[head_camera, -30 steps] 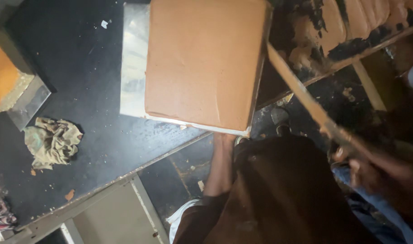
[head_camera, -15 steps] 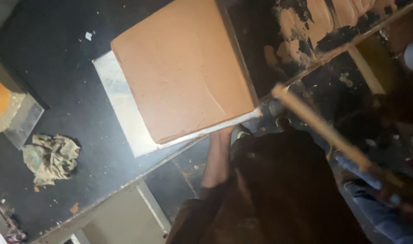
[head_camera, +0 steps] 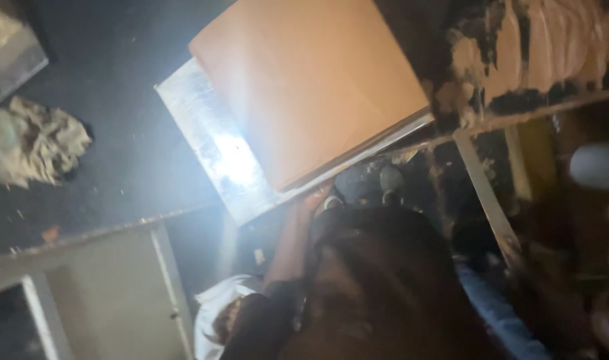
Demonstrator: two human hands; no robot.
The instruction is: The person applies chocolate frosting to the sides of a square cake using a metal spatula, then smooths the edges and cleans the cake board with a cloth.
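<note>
Nearest, a dark blurred mass fills the lower middle, and an arm rises from it to the left hand (head_camera: 314,198), which touches the near edge of the shiny metal tray (head_camera: 214,143); whether its fingers close on it I cannot tell. On that tray lies the flat orange-brown slab (head_camera: 311,87), now turned further anticlockwise than half a second ago and jutting past the edge of the dark worktop (head_camera: 124,107). Left, the crumpled beige rag (head_camera: 31,143) sits higher in view than before. Right hand unseen.
</note>
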